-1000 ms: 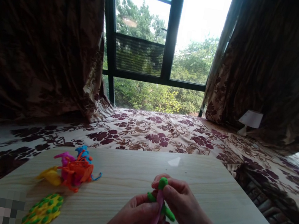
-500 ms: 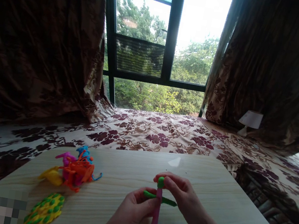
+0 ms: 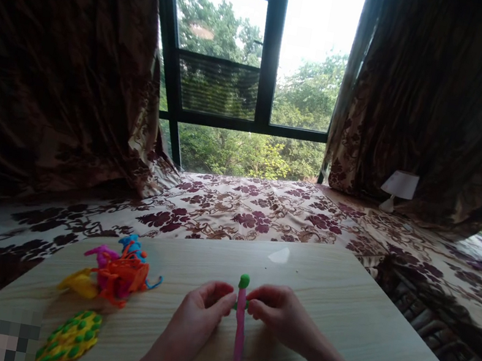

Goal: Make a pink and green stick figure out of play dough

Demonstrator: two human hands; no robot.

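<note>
Pinching green crosspiece of pink strip: left fingers, right fingers. No readable writing.

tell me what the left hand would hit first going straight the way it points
The left hand appears to pinch the green crosspiece; straight on, it would likely meet the pink strip first, with the right hand beyond. Exact depth is unclear.

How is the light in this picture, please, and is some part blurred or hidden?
Head view: the window backlights the scene, its right pane washed out to white; the curtains look nearly black; the pink strip blurs towards its lower end; pixel blocks hide the bottom-left corner.
</note>
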